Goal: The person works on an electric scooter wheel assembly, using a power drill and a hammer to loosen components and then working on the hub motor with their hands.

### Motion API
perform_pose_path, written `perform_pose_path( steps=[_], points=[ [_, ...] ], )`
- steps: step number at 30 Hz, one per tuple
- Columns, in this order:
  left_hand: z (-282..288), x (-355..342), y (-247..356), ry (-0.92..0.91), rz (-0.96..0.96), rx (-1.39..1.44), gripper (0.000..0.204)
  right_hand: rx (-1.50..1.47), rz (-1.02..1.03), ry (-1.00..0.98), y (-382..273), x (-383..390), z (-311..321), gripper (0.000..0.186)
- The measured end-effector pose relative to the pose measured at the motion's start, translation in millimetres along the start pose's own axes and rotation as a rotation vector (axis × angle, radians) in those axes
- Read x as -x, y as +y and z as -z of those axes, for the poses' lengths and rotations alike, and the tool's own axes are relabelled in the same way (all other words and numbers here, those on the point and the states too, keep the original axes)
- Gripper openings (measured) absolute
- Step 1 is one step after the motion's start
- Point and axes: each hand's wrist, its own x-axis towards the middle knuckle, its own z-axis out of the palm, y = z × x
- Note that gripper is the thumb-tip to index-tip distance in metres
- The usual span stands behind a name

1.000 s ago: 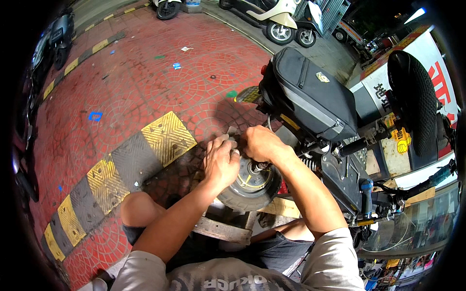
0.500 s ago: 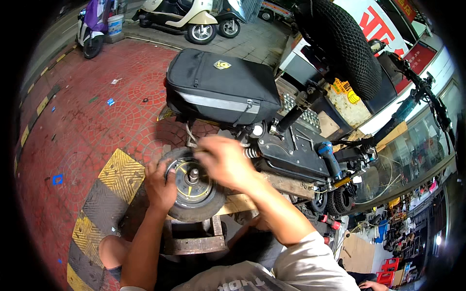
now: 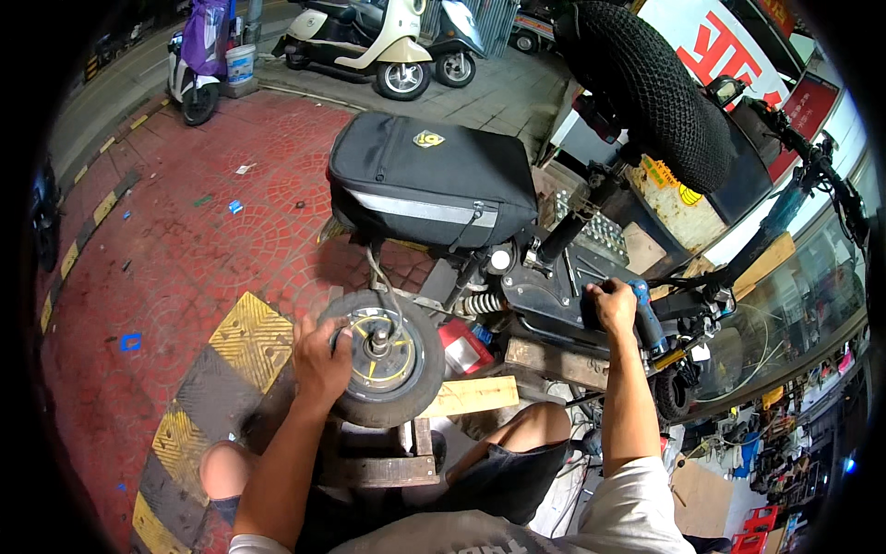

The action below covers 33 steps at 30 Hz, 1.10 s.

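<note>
My left hand grips the left side of a small black-tyred wheel, which has yellow marks round its hub and a cable at its centre. The wheel lies face up on a wooden stool. My right hand is on the black scooter deck with fingers curled, beside a blue power drill; what it holds, if anything, is hidden. A long metal tool lies on the deck. A black bag and a coiled-spring shock are behind the wheel.
A scooter seat stands upper right, handlebars at right. A wooden plank and a red light lie by the wheel. Parked scooters stand behind, a speed bump at left, a cluttered shop lower right.
My right hand has left the wheel's hub and moved right to the deck beside the drill. My left hand stays on the wheel. The view has swung toward the right.
</note>
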Motion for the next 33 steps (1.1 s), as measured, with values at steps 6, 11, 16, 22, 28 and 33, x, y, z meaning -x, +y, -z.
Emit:
perform_pose_path(
  steps=[6, 11, 16, 22, 28, 33],
  points=[
    [1.4, -0.2, -8.0, 0.005, 0.098, 0.041, 0.024, 0.170, -0.003, -0.067, -3.9, -10.9, 0.6, 0.039],
    [-4.9, -11.2, -14.8, 0.024, 0.298, 0.277, 0.026, -0.113, 0.085, -0.008, 20.5, -19.6, 0.5, 0.020],
    [-17.2, -13.1, -28.7, 0.107, 0.464, 0.525, 0.034, -0.558, 0.514, -0.255, -142.1, 76.6, 22.4, 0.005],
    [-17.4, -12.9, -48.4, 0.198, 0.691, 0.993, 0.044, -0.249, 1.438, -0.695, -315.7, 180.9, -9.4, 0.015],
    [-20.5, -11.2, -54.4, 0.255, 0.722, 1.071, 0.052, 0.146, 1.606, -0.797, -346.4, 195.4, -79.6, 0.017],
    [-26.2, -9.5, -51.8, 0.264, 0.723, 0.962, 0.051, 0.310, 1.720, -0.741, -344.1, 200.5, -92.0, 0.021]
  ],
)
